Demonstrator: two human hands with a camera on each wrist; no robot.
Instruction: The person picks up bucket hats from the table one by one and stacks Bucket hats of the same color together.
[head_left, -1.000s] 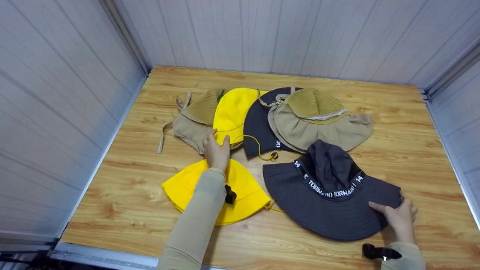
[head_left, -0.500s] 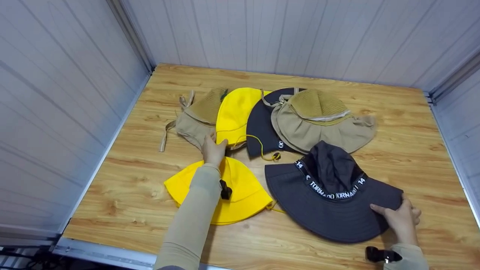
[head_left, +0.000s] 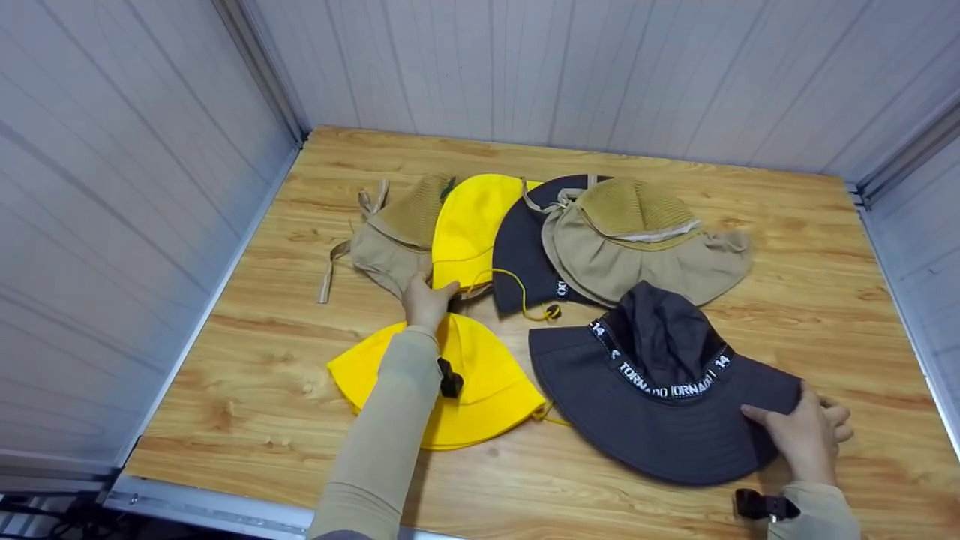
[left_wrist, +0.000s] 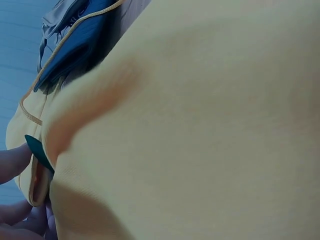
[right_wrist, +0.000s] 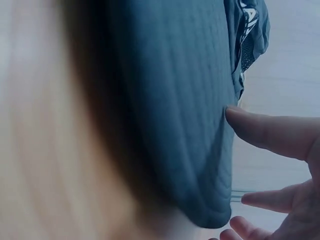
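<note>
In the head view my left hand (head_left: 426, 300) reaches over the near yellow bucket hat (head_left: 487, 382) and pinches the lower edge of the far yellow bucket hat (head_left: 472, 225). The left wrist view shows thumb and fingers on either side of a folded edge, beside a small dark green piece (left_wrist: 39, 152); pale fabric fills most of that view. At the right, my right hand (head_left: 806, 435) touches the brim of a dark grey bucket hat (head_left: 675, 442) lettered "TORNADO". Its thumb (right_wrist: 250, 125) meets the brim, while the other fingers are spread beside the edge.
Overlapping in the back row are a tan hat with ties (head_left: 390, 255), the far yellow hat, another dark grey hat (head_left: 517, 262) and a tan ruffled hat (head_left: 645, 270). A yellow cord (head_left: 517, 289) trails forward. Panel walls enclose the wooden table (head_left: 247, 360).
The right hand's fingers have spread away from the brim. The left hand has shifted slightly at the far yellow hat's edge. The hats lie nearly as before; the head view has shifted slightly.
</note>
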